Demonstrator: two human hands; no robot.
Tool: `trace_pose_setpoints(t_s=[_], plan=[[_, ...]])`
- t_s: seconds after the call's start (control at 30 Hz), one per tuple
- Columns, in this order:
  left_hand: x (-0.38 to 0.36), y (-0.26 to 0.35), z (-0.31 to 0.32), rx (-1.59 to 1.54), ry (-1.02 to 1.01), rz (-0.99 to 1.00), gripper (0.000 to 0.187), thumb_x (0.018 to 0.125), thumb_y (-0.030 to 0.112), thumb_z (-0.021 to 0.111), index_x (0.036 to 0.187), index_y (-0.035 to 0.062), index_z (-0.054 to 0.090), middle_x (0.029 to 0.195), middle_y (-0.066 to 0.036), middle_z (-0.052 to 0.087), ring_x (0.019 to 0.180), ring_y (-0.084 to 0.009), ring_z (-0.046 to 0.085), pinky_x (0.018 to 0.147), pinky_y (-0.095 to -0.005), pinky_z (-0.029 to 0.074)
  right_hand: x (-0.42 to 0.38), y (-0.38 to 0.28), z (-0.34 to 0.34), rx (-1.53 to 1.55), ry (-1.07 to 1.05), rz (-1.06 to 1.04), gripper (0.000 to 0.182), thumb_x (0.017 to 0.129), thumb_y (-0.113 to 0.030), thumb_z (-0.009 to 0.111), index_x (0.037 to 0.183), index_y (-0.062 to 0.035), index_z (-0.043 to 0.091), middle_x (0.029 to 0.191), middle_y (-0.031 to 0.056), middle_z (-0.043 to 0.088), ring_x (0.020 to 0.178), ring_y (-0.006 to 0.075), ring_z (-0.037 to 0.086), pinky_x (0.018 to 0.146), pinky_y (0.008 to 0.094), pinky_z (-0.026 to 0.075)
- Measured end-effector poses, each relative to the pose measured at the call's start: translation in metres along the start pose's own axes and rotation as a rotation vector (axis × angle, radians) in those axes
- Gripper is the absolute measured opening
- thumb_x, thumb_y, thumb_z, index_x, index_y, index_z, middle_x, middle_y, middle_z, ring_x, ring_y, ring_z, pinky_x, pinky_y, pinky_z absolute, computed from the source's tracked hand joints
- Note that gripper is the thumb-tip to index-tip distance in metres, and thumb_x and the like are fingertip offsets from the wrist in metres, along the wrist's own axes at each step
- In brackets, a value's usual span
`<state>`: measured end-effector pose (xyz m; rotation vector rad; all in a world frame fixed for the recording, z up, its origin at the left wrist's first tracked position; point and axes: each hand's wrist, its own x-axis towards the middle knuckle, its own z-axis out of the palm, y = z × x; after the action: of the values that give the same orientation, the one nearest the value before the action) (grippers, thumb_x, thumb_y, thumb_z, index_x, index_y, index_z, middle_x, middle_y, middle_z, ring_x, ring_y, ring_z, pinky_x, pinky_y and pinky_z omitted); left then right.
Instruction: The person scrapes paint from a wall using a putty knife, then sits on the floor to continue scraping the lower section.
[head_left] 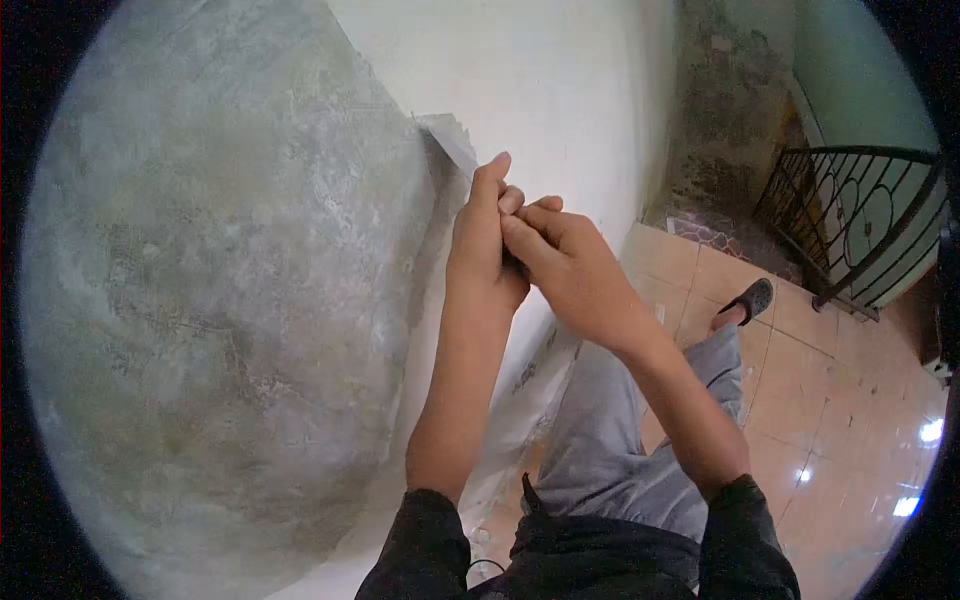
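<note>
A white sheet of peeling wall paint [455, 138] curls away from the wall, its torn edge running in behind my fingers. My left hand [482, 228] is closed at that lifted edge, thumb pointing up and the other fingers curled. Right beside it, fingertips touching the left fingers, my right hand [568, 262] is closed in a pinch on the same sheet. The fingers largely hide the gripped part. Left of the hands lies bare grey wall [250, 260], with a dark shadow along the loose edge.
White paint covers the wall [540, 90] above the hands. My grey-trousered leg and a dark clog [752, 299] are on the tiled floor [790, 390]. A black metal railing [860, 215] stands at the right, near a stained wall section [730, 100].
</note>
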<state>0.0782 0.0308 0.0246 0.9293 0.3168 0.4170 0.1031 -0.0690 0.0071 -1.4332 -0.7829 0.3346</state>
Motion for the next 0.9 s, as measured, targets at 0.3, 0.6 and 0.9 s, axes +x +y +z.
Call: trace_pose_setpoints(t_s=[0.3, 0.6, 0.9], plan=[[0.006, 0.004, 0.001, 0.044, 0.001, 0.024, 0.037, 0.084, 0.035, 0.062, 0.072, 0.0129, 0.036, 0.057, 0.002, 0.036, 0.068, -0.0222, 0.06, 0.062, -0.0345, 0.049, 0.003, 0.002, 0.008, -0.08, 0.108, -0.086, 0.034, 0.091, -0.023, 0.046, 0.084, 0.0076, 0.059, 0.068, 0.0259, 0.059, 0.066, 0.0406, 0.059, 0.061, 0.0438, 0.046], [0.0, 0.002, -0.001, 0.062, 0.021, 0.046, 0.038, 0.084, 0.037, 0.062, 0.07, 0.014, 0.035, 0.057, 0.002, 0.037, 0.069, -0.0214, 0.058, 0.065, -0.0331, 0.049, 0.0, 0.002, 0.009, -0.145, 0.09, -0.137, 0.032, 0.09, -0.022, 0.046, 0.083, 0.0072, 0.058, 0.071, 0.0272, 0.059, 0.066, 0.0422, 0.058, 0.062, 0.045, 0.046], [0.007, 0.004, 0.006, 0.085, -0.009, 0.073, 0.039, 0.083, 0.039, 0.063, 0.07, 0.014, 0.036, 0.056, 0.003, 0.036, 0.07, -0.0225, 0.061, 0.064, -0.0329, 0.05, 0.007, -0.009, -0.002, -0.106, 0.089, -0.102, 0.034, 0.091, -0.023, 0.045, 0.087, 0.0073, 0.06, 0.068, 0.0249, 0.06, 0.063, 0.0385, 0.06, 0.061, 0.0433, 0.046]])
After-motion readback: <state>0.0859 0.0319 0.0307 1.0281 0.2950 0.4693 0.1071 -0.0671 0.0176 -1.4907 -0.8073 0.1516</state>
